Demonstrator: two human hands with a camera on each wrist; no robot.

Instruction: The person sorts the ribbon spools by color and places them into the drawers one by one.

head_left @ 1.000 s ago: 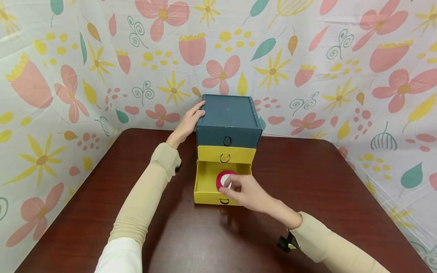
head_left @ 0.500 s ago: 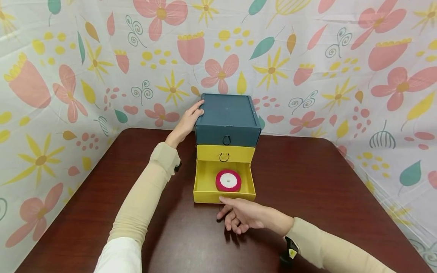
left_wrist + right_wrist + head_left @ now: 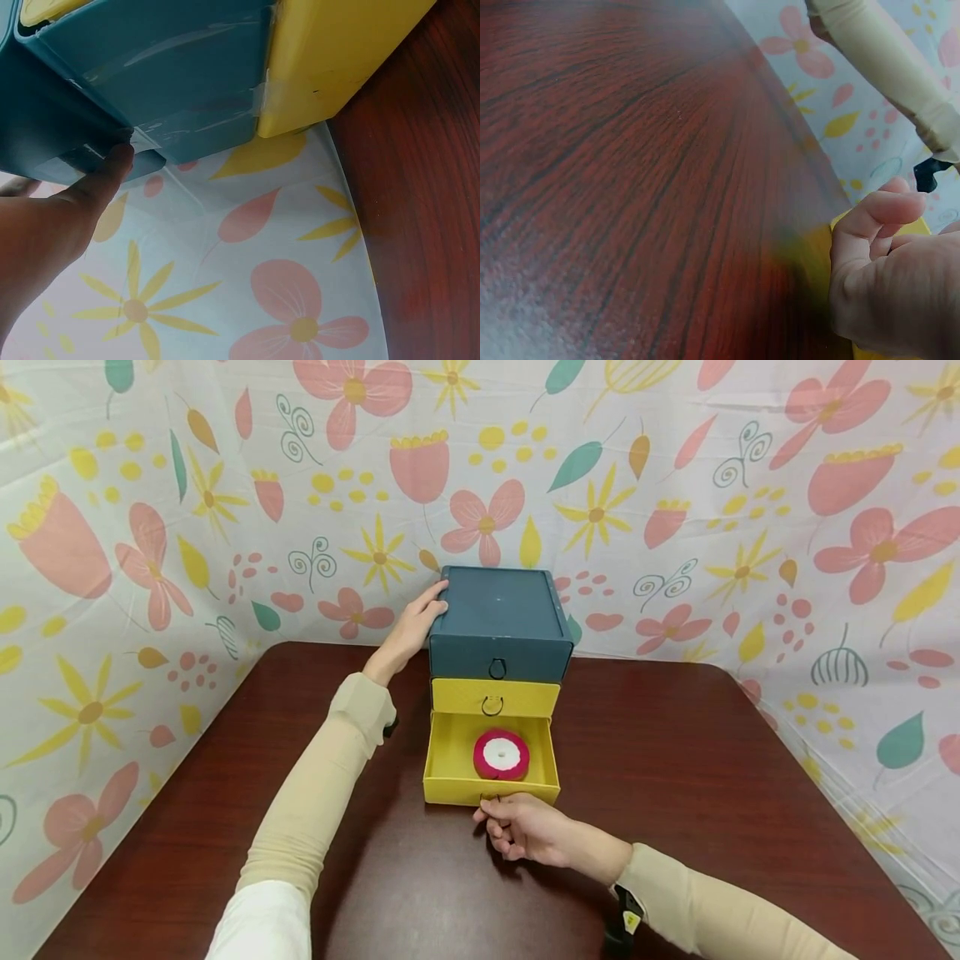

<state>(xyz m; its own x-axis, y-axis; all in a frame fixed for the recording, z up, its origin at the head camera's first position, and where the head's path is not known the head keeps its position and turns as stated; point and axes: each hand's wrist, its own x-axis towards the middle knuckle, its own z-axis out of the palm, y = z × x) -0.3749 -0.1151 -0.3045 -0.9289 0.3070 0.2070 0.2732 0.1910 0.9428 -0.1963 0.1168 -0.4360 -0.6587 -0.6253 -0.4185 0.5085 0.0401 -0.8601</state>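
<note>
A small drawer cabinet has a dark blue top section (image 3: 498, 602), a closed yellow drawer (image 3: 457, 696) below it, and a pulled-out yellow bottom drawer (image 3: 450, 791). Inside that bottom drawer lies a magenta ribbon roll (image 3: 502, 755) with a white centre. My left hand (image 3: 408, 628) rests on the blue section's upper left edge, its index finger pressed along the side in the left wrist view. At the bottom drawer's front, my right hand (image 3: 528, 828) pinches the ring pull (image 3: 487, 797) between thumb and index finger; the ring is mostly hidden by them.
The cabinet stands on a dark red-brown wooden table (image 3: 645, 743), near its back edge. Behind and beside the table hangs a white cloth (image 3: 675, 485) printed with flowers and leaves. A black ring pull (image 3: 497, 669) hangs on the blue front.
My right hand has withdrawn from over the ribbon roll, dropped below the bottom drawer's front and taken hold of its ring pull. The ribbon roll stays in the drawer; my left hand has stayed put.
</note>
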